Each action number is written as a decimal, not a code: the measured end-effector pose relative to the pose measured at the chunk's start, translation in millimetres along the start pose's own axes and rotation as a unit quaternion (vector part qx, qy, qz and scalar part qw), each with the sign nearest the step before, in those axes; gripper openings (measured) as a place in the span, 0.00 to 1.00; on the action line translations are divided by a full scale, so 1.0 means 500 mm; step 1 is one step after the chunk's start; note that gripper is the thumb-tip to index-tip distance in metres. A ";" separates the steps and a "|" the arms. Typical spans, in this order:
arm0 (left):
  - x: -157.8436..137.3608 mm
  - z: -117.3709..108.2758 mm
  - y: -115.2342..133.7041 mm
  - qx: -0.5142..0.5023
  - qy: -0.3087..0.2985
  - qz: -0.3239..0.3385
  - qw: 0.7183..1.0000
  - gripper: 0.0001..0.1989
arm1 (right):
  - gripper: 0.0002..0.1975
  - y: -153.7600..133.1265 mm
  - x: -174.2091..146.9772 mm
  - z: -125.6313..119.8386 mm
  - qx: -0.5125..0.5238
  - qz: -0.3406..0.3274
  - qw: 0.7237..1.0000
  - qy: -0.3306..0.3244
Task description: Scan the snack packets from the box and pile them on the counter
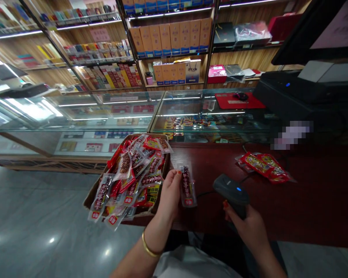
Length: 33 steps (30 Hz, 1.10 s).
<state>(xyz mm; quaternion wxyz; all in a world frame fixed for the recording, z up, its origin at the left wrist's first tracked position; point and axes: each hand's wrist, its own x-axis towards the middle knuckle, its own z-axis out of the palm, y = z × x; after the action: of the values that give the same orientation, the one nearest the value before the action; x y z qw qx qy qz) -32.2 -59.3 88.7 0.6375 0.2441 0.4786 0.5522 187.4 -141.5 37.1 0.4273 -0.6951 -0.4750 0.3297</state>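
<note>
My left hand (170,193) pinches the edge of a narrow clear snack packet (188,187) with dark contents and a red label at its lower end. In my right hand (248,222) is a dark barcode scanner (231,191), its blue light lit and its head turned toward the packet. A cable runs from near the scanner toward the packet. Just left of my left hand, a cardboard box (161,193) is heaped with similar packets (133,170), some hanging over its front rim. Two or more red snack packets (262,166) lie on the counter to the right.
The dark red counter (316,204) meets a glass display case (191,102) behind. On the glass is a red mouse pad (224,101) with a mouse (240,96). A monitor (295,42) and dark equipment (301,94) stand at right. Shelves of boxed goods (174,36) line the wall.
</note>
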 end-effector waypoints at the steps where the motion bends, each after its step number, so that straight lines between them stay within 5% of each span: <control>1: 0.008 0.005 -0.017 -0.016 -0.001 -0.013 1.000 0.22 | 0.23 0.001 -0.002 -0.003 -0.001 -0.002 1.000 -0.001; 5: 0.032 0.001 -0.058 -0.014 -0.010 -0.041 0.999 0.26 | 0.22 0.001 -0.008 -0.010 -0.006 -0.012 1.000 -0.006; 8: 0.046 -0.015 -0.067 0.085 -0.022 0.005 0.996 0.26 | 0.21 -0.002 -0.007 -0.012 -0.010 -0.025 0.999 -0.017; 13: 0.064 -0.041 -0.063 0.241 -0.063 0.104 0.963 0.23 | 0.16 -0.007 -0.001 -0.012 -0.037 -0.075 0.995 -0.054; 20: 0.067 -0.053 -0.059 0.346 -0.084 0.126 0.926 0.25 | 0.13 0.005 -0.001 -0.012 -0.072 -0.107 0.988 -0.084; 27: 0.049 -0.049 -0.048 0.406 -0.193 0.144 0.881 0.25 | 0.13 0.007 0.003 -0.020 -0.088 -0.115 0.986 -0.081; 33: 0.057 -0.046 -0.056 0.352 -0.083 0.134 0.922 0.21 | 0.12 0.001 0.002 -0.020 -0.088 -0.109 0.987 -0.076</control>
<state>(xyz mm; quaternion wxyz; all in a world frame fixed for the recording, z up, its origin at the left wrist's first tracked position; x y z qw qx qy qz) -41.2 -45.1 45.5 0.4675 0.5600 0.5504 0.4062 196.5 -143.4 40.6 0.3604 -0.6470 -0.6064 0.2894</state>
